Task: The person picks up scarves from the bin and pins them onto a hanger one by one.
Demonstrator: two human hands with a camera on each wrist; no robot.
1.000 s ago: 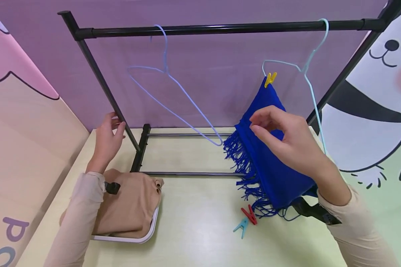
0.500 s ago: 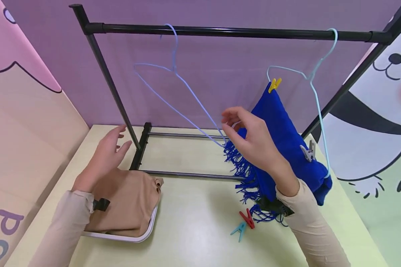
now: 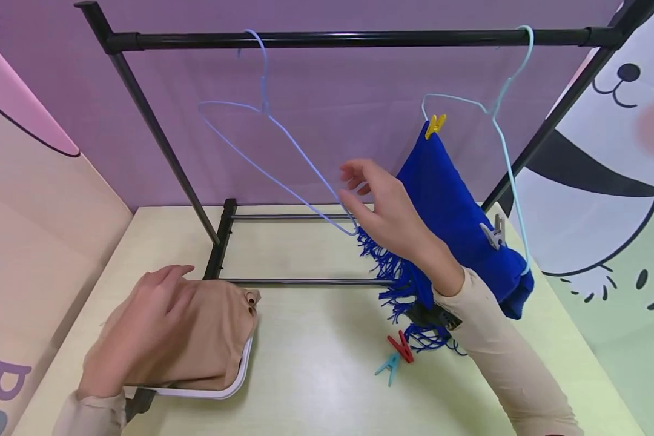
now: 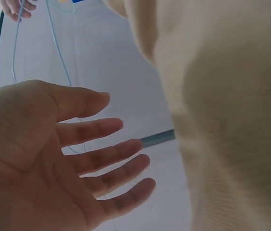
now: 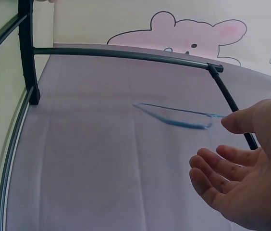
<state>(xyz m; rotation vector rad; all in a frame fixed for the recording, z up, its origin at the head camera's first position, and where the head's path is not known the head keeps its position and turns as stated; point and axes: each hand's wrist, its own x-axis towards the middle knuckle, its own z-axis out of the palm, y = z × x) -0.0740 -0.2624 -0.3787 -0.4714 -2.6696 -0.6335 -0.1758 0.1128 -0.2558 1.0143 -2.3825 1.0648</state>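
My left hand (image 3: 149, 321) is over a folded tan garment (image 3: 212, 333) lying in a white tray (image 3: 231, 392). Its fingers are extended and spread, with nothing between them in the left wrist view. My right hand (image 3: 384, 209) is in the air with loosely bent fingers and holds nothing. It overlaps the edge of a blue fringed scarf (image 3: 447, 200). Yellow (image 3: 435, 126) and grey (image 3: 494, 233) clothespins fasten the scarf to a light-blue hanger (image 3: 504, 133). A bare periwinkle hanger (image 3: 300, 148) hangs left of that hand.
Both hangers hook on the top bar (image 3: 392, 39) of a black clothes rack, whose base rails (image 3: 305, 282) lie on the pale table (image 3: 316, 363). Near the fringe lie a red clothespin (image 3: 402, 347) and a light-blue clothespin (image 3: 389, 367). A purple backdrop (image 3: 327, 91) stands behind.
My left hand has come down from beside the rack's left post to the tan garment. My right hand has moved left, away from the middle of the scarf, uncovering the grey clothespin.
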